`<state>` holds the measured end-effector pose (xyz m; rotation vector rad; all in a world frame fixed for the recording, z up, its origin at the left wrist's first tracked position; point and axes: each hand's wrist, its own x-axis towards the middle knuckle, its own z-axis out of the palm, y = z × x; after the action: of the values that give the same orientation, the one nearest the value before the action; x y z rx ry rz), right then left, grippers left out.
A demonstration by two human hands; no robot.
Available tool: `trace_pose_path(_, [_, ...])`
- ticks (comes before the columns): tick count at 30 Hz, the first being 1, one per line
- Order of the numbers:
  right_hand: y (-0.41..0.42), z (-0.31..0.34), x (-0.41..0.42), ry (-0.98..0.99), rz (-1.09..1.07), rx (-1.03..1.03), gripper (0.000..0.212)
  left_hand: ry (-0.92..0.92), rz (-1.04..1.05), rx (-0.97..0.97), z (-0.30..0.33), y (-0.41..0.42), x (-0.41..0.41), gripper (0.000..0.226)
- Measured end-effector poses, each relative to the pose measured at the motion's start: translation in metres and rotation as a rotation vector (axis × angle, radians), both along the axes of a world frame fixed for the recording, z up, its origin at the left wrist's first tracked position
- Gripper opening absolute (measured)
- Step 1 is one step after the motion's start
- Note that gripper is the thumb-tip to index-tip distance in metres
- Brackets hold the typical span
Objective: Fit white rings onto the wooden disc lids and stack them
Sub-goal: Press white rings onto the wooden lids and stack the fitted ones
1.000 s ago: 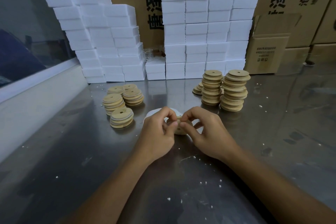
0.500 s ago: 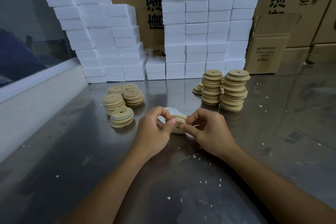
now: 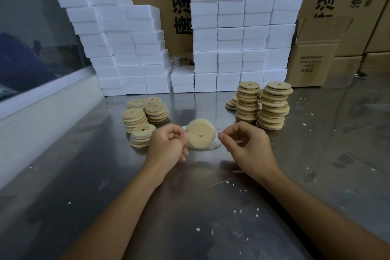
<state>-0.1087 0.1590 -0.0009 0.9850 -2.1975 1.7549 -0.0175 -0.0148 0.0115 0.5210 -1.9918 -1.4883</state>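
Note:
My left hand [image 3: 168, 145] grips a wooden disc lid [image 3: 200, 134] by its left edge, just above the steel table [image 3: 190, 207]. The lid is tilted up so its flat face and centre hole point at me, and it is blurred. My right hand [image 3: 249, 145] hovers a little to the right of the lid, fingers loosely curled, holding nothing. White rings [image 3: 213, 146] lie on the table under and behind the lid. Short stacks of lids [image 3: 135, 116] stand to the left, and two tall stacks [image 3: 274, 105] to the right.
A wall of white foam blocks [image 3: 232, 27] lines the back of the table, with cardboard boxes [image 3: 312, 61] behind and to the right. A pale ledge [image 3: 42, 101] runs along the left side. White crumbs are scattered over the tabletop.
Both hands were pinching the lid together low over the rings. Now my right hand has let go and drawn right, and my left hand has turned the lid up to face me.

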Motion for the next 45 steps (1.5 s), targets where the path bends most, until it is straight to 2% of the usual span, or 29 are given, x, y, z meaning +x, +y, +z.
trace_pose_path(5, [0.002, 0.001, -0.002, -0.013, -0.054, -0.008, 0.011, 0.204, 0.255, 0.523, 0.015, -0.013, 0.002, 0.013])
trace_pose_path(11, [0.003, 0.002, -0.002, -0.014, -0.081, -0.014, 0.010, 0.258, 0.406, 0.848, 0.013, -0.024, 0.005, 0.006])
trace_pose_path(20, [0.003, 0.002, -0.002, -0.033, -0.089, 0.000, 0.009, 0.260, 0.362, 0.994, 0.018, -0.029, 0.011, 0.035])
trace_pose_path(27, [0.002, 0.003, -0.002, -0.025, -0.087, 0.002, 0.008, 0.277, 0.396, 0.989, 0.016, -0.029, 0.008, 0.023])
trace_pose_path(29, [0.003, 0.002, -0.004, -0.012, -0.110, -0.001, 0.008, 0.244, 0.443, 0.882, 0.015, -0.029, 0.006, 0.008])
trace_pose_path(30, [0.003, 0.002, -0.005, 0.001, -0.132, -0.005, 0.007, 0.188, 0.480, 0.737, 0.013, -0.029, 0.005, 0.005])
trace_pose_path(32, [0.004, 0.001, -0.009, 0.024, -0.201, -0.042, 0.006, 0.053, 0.504, 0.310, 0.003, -0.029, 0.003, 0.011])
trace_pose_path(34, [0.007, 0.001, -0.017, 0.031, -0.316, -0.115, 0.005, -0.066, 0.437, -0.105, -0.006, -0.025, 0.001, 0.016])
trace_pose_path(36, [0.009, 0.003, -0.027, 0.028, -0.449, -0.177, 0.016, -0.172, 0.364, -0.338, -0.013, -0.022, 0.001, 0.019])
trace_pose_path(41, [0.015, 0.003, -0.052, 0.102, -0.715, -0.207, 0.060, -0.200, 0.347, -0.379, -0.017, -0.024, -0.001, 0.022])
trace_pose_path(45, [0.021, 0.004, -0.075, 0.134, -0.761, -0.123, 0.078, -0.233, 0.333, -0.406, -0.017, -0.022, -0.001, 0.018])
